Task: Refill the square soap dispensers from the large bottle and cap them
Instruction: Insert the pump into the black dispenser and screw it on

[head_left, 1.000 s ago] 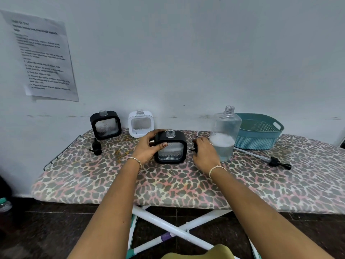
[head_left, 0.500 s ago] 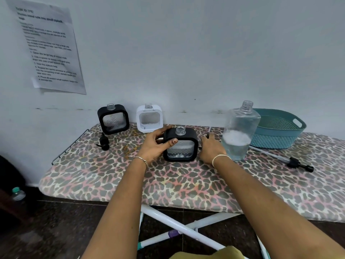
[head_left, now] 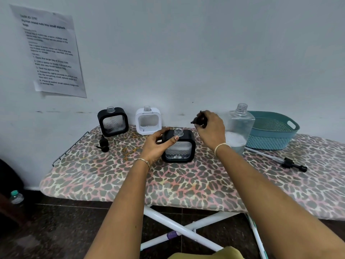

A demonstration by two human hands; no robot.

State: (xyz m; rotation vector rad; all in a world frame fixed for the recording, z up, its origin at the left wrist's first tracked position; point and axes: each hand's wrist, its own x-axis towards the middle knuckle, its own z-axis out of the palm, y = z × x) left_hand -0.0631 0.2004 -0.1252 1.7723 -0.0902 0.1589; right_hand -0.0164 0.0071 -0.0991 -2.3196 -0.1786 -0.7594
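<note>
- Board (head_left: 186, 186) with leopard-print cover — carries everything.
- Basket (head_left: 272, 135), teal, far right by the wall.
- Large bottle (head_left: 239, 126), uncapped, partly full, just beside the basket.
- Black dispenser (head_left: 179, 146), neck open, upright at centre.
- Left hand (head_left: 158, 144) wrapped around the dispenser's left edge.
- Right hand (head_left: 211, 128) raised above the dispenser, fingers pinching a black pump cap (head_left: 200, 120).

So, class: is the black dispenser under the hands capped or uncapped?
Uncapped: the front black dispenser shows a bare threaded neck; the right hand holds a black pump cap above.
</note>
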